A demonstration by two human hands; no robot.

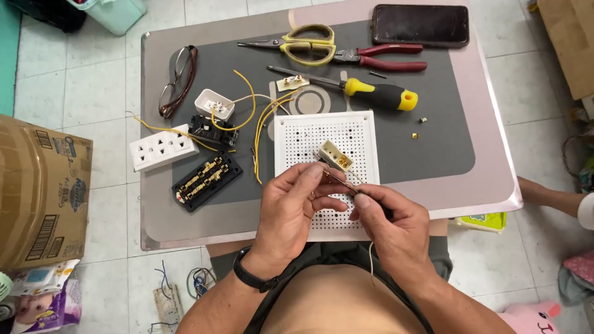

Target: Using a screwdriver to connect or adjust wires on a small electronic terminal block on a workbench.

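Small cream terminal block with brass contacts, tilted, open side up, held above the near half of the white perforated board, which lies flat at the table's near edge. A thin wire, apparently bare at its tip, runs from the block's near end toward the table's near edge.

A white square plastic board dotted with rows of small holes lies near on the grey table mat. Far off sit yellow-handled scissors, red-handled pliers, a yellow-and-black screwdriver. Left, a white socket cover, yellow wires.
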